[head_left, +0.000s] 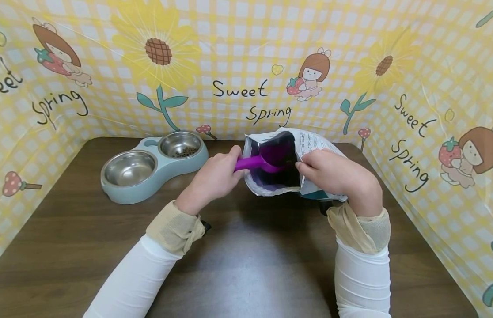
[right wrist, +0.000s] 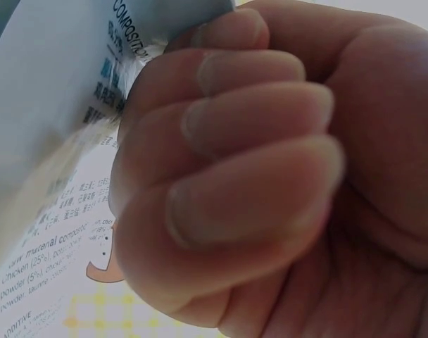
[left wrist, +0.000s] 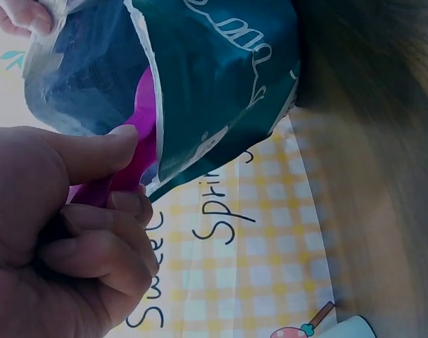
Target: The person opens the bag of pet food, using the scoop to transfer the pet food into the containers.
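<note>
My left hand [head_left: 216, 174] grips the handle of a purple scoop [head_left: 252, 163], whose head reaches into the mouth of a pet food bag [head_left: 322, 140]. In the left wrist view the thumb and curled fingers wrap the scoop [left wrist: 145, 105] beside the bag's teal side [left wrist: 221, 77]. My right hand [head_left: 342, 174] pinches the bag's open edge on the right, and the right wrist view has its fingers [right wrist: 249, 183] curled in close to the printed panel [right wrist: 52, 232]. The bag lies tilted with its opening toward the left hand. Its contents are too dark to make out.
Left of the bag, a light blue double-bowl feeder [head_left: 167, 169] stands on the brown wooden table [head_left: 230, 265]. Some brown kibble [head_left: 185, 152] lies in its rear steel bowl; the front steel bowl [head_left: 129, 168] is bare. A yellow checked cloth [head_left: 230, 53] walls the table's back and sides.
</note>
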The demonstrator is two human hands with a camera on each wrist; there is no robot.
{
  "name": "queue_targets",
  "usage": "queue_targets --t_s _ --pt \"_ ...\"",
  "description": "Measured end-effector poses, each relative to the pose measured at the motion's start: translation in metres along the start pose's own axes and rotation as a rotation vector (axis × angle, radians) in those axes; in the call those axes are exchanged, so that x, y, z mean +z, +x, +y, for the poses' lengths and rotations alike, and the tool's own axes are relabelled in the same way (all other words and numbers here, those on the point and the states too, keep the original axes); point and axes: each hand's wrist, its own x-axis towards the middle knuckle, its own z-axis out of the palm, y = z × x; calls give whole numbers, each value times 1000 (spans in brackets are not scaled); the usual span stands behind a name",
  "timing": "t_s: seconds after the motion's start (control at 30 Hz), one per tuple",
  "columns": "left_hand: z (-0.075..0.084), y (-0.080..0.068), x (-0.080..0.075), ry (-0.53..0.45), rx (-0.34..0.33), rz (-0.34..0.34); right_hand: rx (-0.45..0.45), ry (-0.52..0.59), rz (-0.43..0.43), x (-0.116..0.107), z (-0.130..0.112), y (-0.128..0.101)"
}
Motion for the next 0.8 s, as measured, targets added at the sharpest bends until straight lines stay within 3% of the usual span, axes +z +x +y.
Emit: queue_targets --t_s 0.3,0.8 --pt "-12 0 -12 -77 5 -53 -6 -7 16 -1 1 -2" --pt "-37 -5 -32 -64 -4 -111 -19 3 11 -2 3 -2"
